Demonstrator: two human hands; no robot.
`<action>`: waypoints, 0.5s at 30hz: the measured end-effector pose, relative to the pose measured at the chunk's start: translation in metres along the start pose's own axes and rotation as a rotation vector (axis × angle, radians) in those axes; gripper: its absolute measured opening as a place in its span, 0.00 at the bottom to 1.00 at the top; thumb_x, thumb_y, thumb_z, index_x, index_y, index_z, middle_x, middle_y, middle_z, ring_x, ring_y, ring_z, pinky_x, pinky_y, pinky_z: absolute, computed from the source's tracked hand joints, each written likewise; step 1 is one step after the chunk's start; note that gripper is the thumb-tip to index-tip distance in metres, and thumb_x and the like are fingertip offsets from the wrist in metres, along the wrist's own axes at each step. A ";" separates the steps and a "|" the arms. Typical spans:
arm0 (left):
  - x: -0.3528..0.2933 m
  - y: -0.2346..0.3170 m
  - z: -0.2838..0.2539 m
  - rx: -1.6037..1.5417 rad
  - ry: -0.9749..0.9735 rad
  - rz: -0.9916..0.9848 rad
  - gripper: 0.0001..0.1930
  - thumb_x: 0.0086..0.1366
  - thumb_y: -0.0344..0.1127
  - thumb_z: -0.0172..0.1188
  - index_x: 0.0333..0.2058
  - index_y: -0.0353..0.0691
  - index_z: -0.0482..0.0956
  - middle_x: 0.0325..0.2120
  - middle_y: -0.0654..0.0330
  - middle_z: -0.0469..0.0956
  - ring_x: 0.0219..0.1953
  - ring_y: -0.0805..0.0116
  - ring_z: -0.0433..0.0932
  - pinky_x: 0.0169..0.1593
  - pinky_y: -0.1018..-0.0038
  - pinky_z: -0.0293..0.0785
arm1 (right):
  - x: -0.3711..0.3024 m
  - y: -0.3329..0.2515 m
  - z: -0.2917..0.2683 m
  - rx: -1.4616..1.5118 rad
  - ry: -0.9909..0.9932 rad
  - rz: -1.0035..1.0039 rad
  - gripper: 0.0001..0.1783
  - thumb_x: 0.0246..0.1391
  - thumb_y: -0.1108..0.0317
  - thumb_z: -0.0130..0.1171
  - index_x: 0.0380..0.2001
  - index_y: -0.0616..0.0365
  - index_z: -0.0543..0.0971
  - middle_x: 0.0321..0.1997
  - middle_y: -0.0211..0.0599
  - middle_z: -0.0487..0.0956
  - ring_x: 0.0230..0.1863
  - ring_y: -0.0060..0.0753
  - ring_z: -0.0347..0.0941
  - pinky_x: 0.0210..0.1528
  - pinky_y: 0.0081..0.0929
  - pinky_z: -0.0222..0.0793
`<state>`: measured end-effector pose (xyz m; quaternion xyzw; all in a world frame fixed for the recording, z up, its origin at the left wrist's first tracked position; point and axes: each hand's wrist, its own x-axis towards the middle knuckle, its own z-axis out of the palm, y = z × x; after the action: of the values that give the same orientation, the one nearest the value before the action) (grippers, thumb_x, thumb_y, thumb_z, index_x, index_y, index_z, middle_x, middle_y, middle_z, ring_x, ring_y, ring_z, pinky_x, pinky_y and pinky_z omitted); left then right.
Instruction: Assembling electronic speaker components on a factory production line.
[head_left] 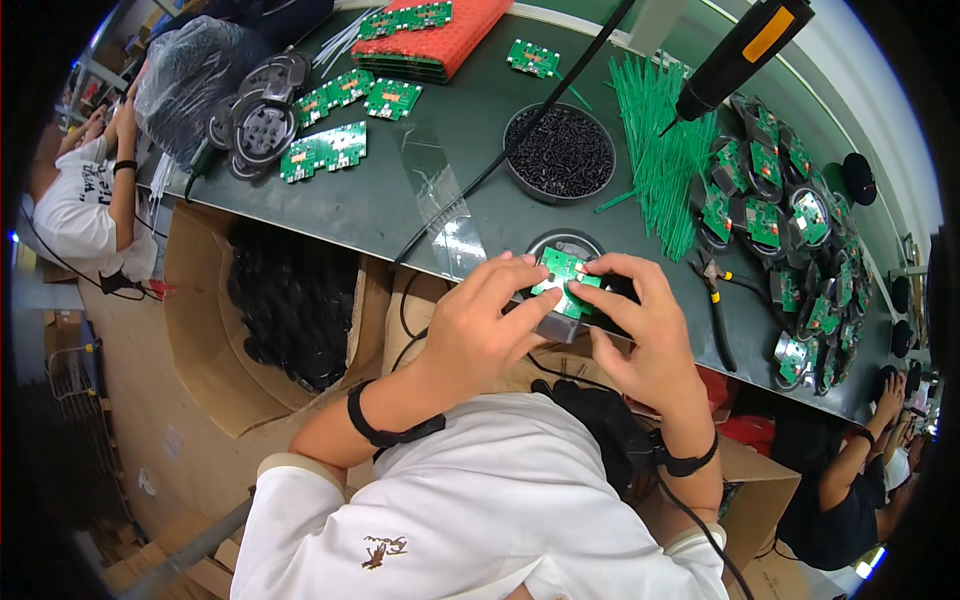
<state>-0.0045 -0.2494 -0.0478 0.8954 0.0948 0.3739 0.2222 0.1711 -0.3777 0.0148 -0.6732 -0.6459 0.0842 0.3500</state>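
Just below the black bowl (545, 199) of small dark pieces, a green circuit board (564, 268) sits on a black housing (558, 329). The left hand (490, 312) puts its thumb and forefinger on the board's left side, the two tips slightly apart; the right hand (645, 325) has fingertips on the right side, its thumb spread away near the housing. Whether either hand clamps anything, I cannot tell. Right of the bowl lie thin green sticks (655, 165), with pliers (717, 312) lower down and a pile of housings with boards (765, 222) farther right. Above and right of it is a black power screwdriver (742, 62) bearing an orange label, its print too small to read. Well below it, the wearer's white shirt (480, 500) carries a small brown emblem with script; far left, a co-worker's white shirt (85, 215) shows dark lettering.
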 end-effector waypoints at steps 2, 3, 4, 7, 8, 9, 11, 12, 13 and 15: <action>0.004 0.007 -0.010 -0.023 -0.027 -0.025 0.25 0.47 0.42 0.74 0.44 0.39 0.84 0.44 0.54 0.78 0.48 0.51 0.80 0.55 0.57 0.79 | 0.002 0.002 0.000 0.054 -0.028 0.023 0.25 0.40 0.81 0.66 0.47 0.56 0.84 0.49 0.42 0.78 0.51 0.47 0.75 0.49 0.35 0.72; 0.006 0.011 -0.013 -0.044 -0.058 -0.058 0.28 0.45 0.47 0.76 0.45 0.40 0.84 0.44 0.53 0.78 0.48 0.50 0.80 0.55 0.57 0.79 | 0.002 0.007 0.005 0.106 0.047 0.110 0.23 0.42 0.79 0.67 0.46 0.57 0.84 0.48 0.42 0.79 0.49 0.45 0.75 0.48 0.34 0.73; 0.006 0.012 -0.012 -0.043 -0.063 -0.052 0.28 0.45 0.47 0.76 0.45 0.40 0.84 0.44 0.53 0.78 0.48 0.50 0.80 0.55 0.57 0.79 | 0.003 0.010 0.009 0.158 0.122 0.196 0.22 0.43 0.77 0.69 0.46 0.58 0.84 0.47 0.41 0.79 0.47 0.43 0.76 0.47 0.33 0.73; 0.006 0.011 -0.009 -0.006 -0.074 -0.087 0.33 0.44 0.53 0.75 0.48 0.41 0.83 0.45 0.53 0.77 0.48 0.49 0.79 0.55 0.58 0.78 | 0.006 0.013 0.018 0.074 0.150 0.147 0.19 0.43 0.73 0.73 0.43 0.59 0.84 0.43 0.39 0.78 0.43 0.40 0.76 0.44 0.32 0.73; 0.007 0.010 -0.010 -0.018 -0.071 -0.086 0.33 0.45 0.53 0.75 0.49 0.41 0.83 0.46 0.53 0.77 0.48 0.49 0.79 0.55 0.58 0.78 | 0.006 0.013 0.021 0.052 0.151 0.143 0.19 0.43 0.73 0.73 0.42 0.59 0.85 0.43 0.39 0.78 0.43 0.40 0.76 0.44 0.32 0.73; 0.007 0.009 -0.009 -0.032 -0.067 -0.087 0.34 0.45 0.53 0.75 0.50 0.42 0.83 0.47 0.53 0.77 0.47 0.49 0.79 0.55 0.58 0.78 | 0.007 0.009 0.020 0.049 0.161 0.146 0.19 0.42 0.73 0.74 0.42 0.60 0.85 0.42 0.38 0.77 0.42 0.40 0.75 0.43 0.33 0.72; 0.009 0.012 -0.011 -0.017 -0.082 -0.100 0.34 0.45 0.53 0.74 0.50 0.42 0.83 0.48 0.53 0.77 0.47 0.49 0.79 0.55 0.58 0.78 | 0.007 0.010 0.021 0.035 0.155 0.132 0.19 0.42 0.73 0.74 0.42 0.60 0.85 0.42 0.38 0.77 0.42 0.40 0.75 0.44 0.33 0.72; 0.010 0.013 -0.013 -0.001 -0.096 -0.115 0.34 0.45 0.54 0.74 0.50 0.42 0.83 0.49 0.52 0.77 0.47 0.49 0.79 0.55 0.58 0.78 | 0.007 0.011 0.020 0.021 0.148 0.116 0.19 0.42 0.73 0.74 0.42 0.60 0.85 0.43 0.38 0.77 0.42 0.41 0.75 0.44 0.34 0.72; 0.010 0.011 -0.013 0.000 -0.098 -0.118 0.34 0.45 0.54 0.74 0.50 0.42 0.83 0.49 0.52 0.77 0.47 0.49 0.79 0.55 0.58 0.78 | 0.008 0.011 0.019 0.024 0.147 0.117 0.19 0.42 0.73 0.74 0.42 0.60 0.85 0.43 0.38 0.77 0.42 0.41 0.75 0.44 0.34 0.72; 0.007 0.007 -0.012 -0.006 -0.099 -0.075 0.33 0.46 0.54 0.73 0.50 0.43 0.83 0.50 0.52 0.77 0.47 0.49 0.79 0.54 0.59 0.78 | 0.010 0.013 0.018 0.053 0.126 0.099 0.19 0.42 0.72 0.74 0.42 0.60 0.85 0.43 0.38 0.77 0.43 0.41 0.75 0.44 0.34 0.72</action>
<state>-0.0077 -0.2493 -0.0325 0.9079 0.1164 0.3210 0.2431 0.1728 -0.3613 -0.0022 -0.6988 -0.5862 0.0759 0.4028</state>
